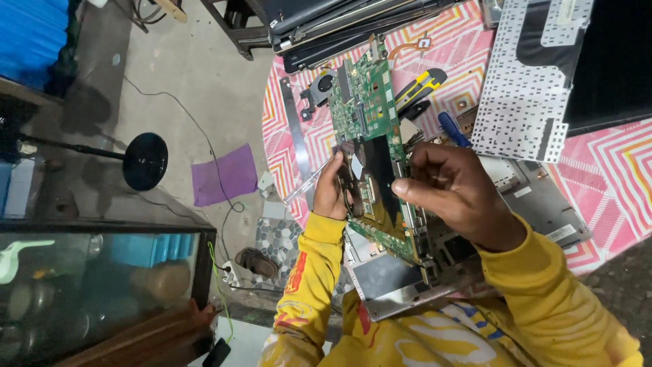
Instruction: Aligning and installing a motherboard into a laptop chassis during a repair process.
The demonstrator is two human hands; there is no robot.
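green laptop circuit board [367, 115] held tilted, left hand [331, 190] on its left edge, right hand [455, 187] pinching right edge, grey laptop base shell [536, 204] beneath, pink zigzag-patterned tablecloth [611, 163]

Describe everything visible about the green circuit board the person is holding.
The green laptop circuit board is long and flat, crowded with small chips, connectors and a dark cooling fan near its far left edge. A black sheet covers its middle. It is lifted and tilted over an open grey laptop base on a pink patterned table covering. The left hand grips its left edge; the right hand pinches its right edge.
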